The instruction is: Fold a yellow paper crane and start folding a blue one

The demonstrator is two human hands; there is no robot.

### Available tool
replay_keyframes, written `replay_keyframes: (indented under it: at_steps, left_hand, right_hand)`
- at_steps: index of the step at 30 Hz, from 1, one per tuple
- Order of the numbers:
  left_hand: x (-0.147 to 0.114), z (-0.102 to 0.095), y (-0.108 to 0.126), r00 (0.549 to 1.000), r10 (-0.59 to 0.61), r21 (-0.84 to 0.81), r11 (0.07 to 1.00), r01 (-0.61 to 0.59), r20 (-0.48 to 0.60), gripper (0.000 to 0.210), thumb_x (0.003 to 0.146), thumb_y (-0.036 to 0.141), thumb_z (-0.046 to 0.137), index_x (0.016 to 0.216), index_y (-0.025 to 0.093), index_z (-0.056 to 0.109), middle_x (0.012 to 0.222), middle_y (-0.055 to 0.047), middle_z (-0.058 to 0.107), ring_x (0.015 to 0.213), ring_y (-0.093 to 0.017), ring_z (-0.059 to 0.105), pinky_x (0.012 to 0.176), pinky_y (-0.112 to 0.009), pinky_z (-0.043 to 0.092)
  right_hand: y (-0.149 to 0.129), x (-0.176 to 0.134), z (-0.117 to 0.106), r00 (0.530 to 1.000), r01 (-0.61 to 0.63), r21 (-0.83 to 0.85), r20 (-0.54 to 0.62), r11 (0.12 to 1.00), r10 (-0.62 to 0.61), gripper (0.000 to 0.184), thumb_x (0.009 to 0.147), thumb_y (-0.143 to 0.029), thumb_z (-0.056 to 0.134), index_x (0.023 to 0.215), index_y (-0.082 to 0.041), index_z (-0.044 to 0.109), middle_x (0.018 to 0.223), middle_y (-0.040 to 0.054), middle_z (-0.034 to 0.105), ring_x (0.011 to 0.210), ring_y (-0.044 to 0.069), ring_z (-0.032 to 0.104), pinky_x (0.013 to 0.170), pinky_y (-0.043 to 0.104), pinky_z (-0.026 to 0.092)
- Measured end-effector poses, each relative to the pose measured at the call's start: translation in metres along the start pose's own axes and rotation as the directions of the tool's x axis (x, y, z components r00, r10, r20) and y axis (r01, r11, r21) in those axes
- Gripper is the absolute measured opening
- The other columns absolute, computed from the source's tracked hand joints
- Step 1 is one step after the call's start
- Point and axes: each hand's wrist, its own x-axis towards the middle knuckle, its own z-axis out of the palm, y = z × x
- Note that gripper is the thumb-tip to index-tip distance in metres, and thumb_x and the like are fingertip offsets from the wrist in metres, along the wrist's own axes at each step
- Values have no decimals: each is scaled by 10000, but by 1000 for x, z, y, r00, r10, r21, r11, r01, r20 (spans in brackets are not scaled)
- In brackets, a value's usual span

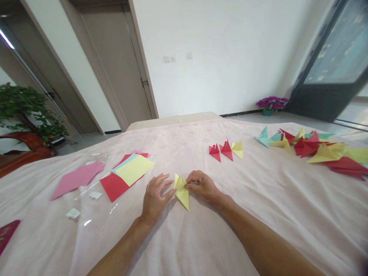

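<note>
A yellow folded paper crane (pixel 182 194) is on the cloth in front of me, its point toward me and its peaks away from me. My right hand (pixel 203 186) is closed, with thumb and fingertips pinching the crane's upper right part. On the other side, my left hand (pixel 156 196) has its fingers spread; thumb and index tip are at the crane's left edge. Farther off stand two red paper cranes (pixel 226 150) and a yellow paper crane (pixel 237 149) in a row.
Pink paper sheets (pixel 76 178) and a stack of yellow, blue and red sheets (pixel 135 169) lie left, by clear plastic and white scraps (pixel 73 213). Several coloured folded cranes (pixel 310 145) are heaped right. A dark red item (pixel 8 234) sits at the left edge. Patterned cloth (pixel 178 249) covers the surface.
</note>
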Motion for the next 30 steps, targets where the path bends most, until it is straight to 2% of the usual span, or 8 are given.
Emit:
replay_keyframes:
  at_steps: [2, 6, 11, 14, 18, 23, 26, 30]
  left_hand:
    - [1, -2, 4, 999, 35, 39, 999, -36, 20, 223, 844, 359, 676, 1043, 262, 702, 1230, -53, 674, 1247, -273, 543, 1112, -526, 335]
    - [3, -3, 13, 978, 26, 122, 991, -52, 207, 193, 826, 345, 697, 1011, 297, 722, 1280, -17, 660, 1306, -308, 489, 1128, -576, 270]
    - [6, 1, 16, 904, -5, 156, 985, -69, 427, 628, 821, 548, 637, 1370, 265, 524, 1484, -77, 469, 1410, -341, 340, 1146, -579, 223]
    - [8, 3, 14, 873, -22, 177, 981, -74, 487, 772, 799, 655, 589, 1443, 260, 431, 1552, -101, 352, 1448, -354, 248, 1153, -590, 180]
    - [7, 2, 4, 896, -16, 68, 998, -15, 444, 849, 767, 667, 619, 1465, 240, 393, 1557, -140, 335, 1449, -346, 246, 1165, -579, 144]
    - [5, -6, -7, 962, -82, -331, 928, 168, 259, 522, 906, 539, 515, 1342, 252, 539, 1410, -105, 543, 1329, -259, 468, 1125, -440, 335]
    - [4, -9, -4, 971, -111, -357, 916, 183, 212, 364, 940, 459, 497, 1190, 236, 638, 1229, -89, 659, 1152, -213, 607, 1000, -350, 464]
    - [3, -7, 3, 977, -101, -315, 936, 157, 185, 228, 839, 399, 671, 967, 213, 707, 985, -57, 705, 938, -204, 654, 828, -310, 516]
  right_hand:
    - [-2, 0, 1, 1000, 13, -12, -8, 1000, -13, 52, 787, -187, 700, 804, -221, 737, 845, 5, 691, 837, 165, 595, 803, 280, 414]
    - [-6, -2, 2, 999, 41, -61, 28, 997, -39, 76, 754, -177, 730, 780, -245, 753, 833, 5, 683, 820, 174, 569, 778, 293, 397]
    - [-12, -4, 1, 997, 50, -107, 70, 993, -43, 116, 689, -204, 787, 786, -260, 755, 875, 6, 671, 845, 187, 542, 795, 314, 375]
    - [-12, -4, 1, 997, 35, -108, 76, 994, -27, 142, 670, -228, 804, 797, -266, 753, 892, 3, 666, 856, 191, 541, 804, 314, 376]
    - [-9, -2, -2, 996, 13, -64, 86, 998, -7, 139, 747, -299, 759, 883, -271, 755, 894, 0, 677, 854, 187, 570, 806, 304, 393]
    - [-4, 1, -5, 996, -86, 101, 34, 991, 83, 261, 937, -361, 526, 908, -218, 742, 878, 31, 686, 821, 176, 610, 735, 276, 431]
    - [-4, 1, -5, 994, -103, 105, 28, 989, 101, 264, 931, -349, 526, 886, -197, 738, 868, 43, 682, 806, 174, 616, 713, 269, 440]
    - [-7, -1, -3, 995, -94, 71, 48, 993, 90, 118, 804, -257, 668, 878, -214, 750, 818, 19, 675, 767, 164, 598, 698, 260, 428]
